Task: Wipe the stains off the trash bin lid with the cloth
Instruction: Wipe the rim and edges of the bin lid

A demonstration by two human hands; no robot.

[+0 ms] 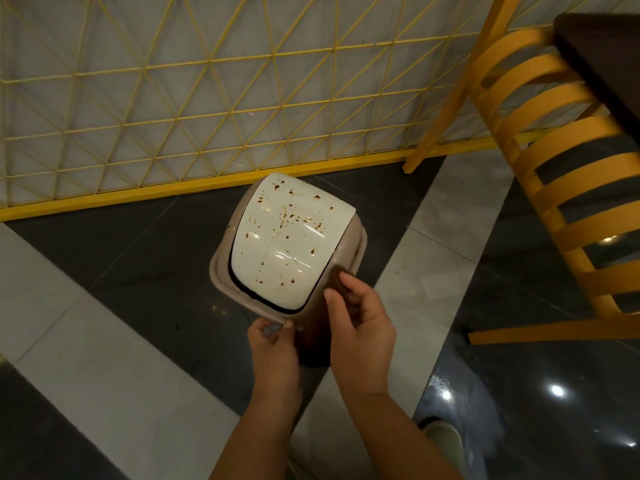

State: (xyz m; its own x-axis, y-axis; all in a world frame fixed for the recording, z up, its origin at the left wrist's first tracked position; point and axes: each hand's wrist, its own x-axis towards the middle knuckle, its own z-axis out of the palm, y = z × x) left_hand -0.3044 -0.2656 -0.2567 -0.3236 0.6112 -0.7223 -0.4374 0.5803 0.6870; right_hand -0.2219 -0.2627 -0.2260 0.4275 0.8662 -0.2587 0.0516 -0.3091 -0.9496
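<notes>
- Left hand pinches the bin's beige rim.
- Right hand grips a dark brown cloth at the lid's near corner.
- Glossy white domed lid, just beyond both hands, is brown-speckled.
- Polished dark and grey floor tiles; yellow wire grille behind, slatted chair to the right.

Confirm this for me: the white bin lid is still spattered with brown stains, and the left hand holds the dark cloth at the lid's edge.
One detail is wrong. The head view shows the right hand holding the dark cloth at the edge of the white bin lid, which is indeed spattered with brown stains. The left hand grips the bin's rim.
</notes>
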